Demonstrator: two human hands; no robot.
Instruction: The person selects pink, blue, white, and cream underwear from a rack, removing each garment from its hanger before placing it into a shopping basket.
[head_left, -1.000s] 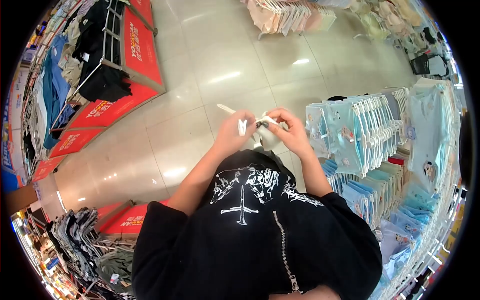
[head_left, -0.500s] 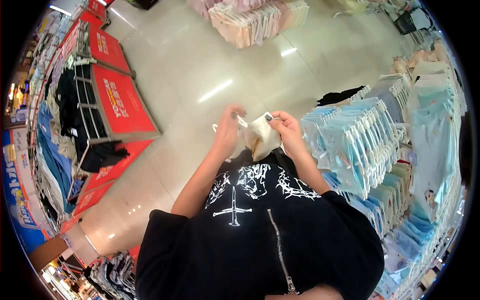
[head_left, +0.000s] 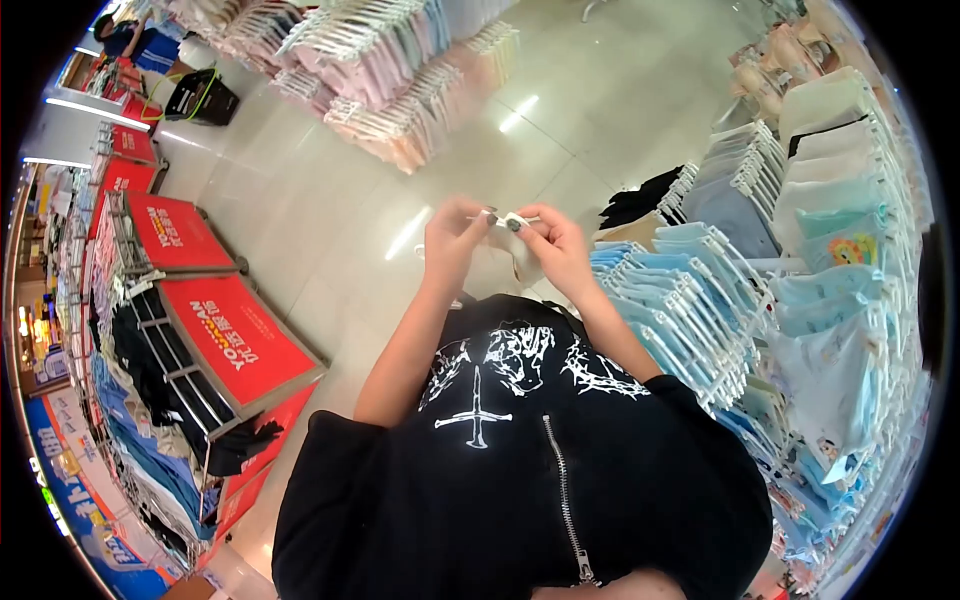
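Observation:
In front of my chest, both hands are raised close together with fingertips nearly meeting. My left hand is closed in a pinch on a white plastic hanger, part of which shows beside the wrist. My right hand pinches the upper edge of a small cream cloth garment between thumb and forefinger. The cloth hangs between the hands, seen almost edge-on, so its shape is hard to read. Whether its edge is in a hanger clip is hidden by my fingers.
Light blue garments on white hangers crowd a rack close on my right. Red sign panels front a clothes rack on the left. Ahead stands a rack of pink clothes; a black basket and a person are farther back.
My hands have come closer together, and the cream garment has turned from facing me to nearly edge-on. The view has shifted, bringing the pink rack, basket and person further into sight.

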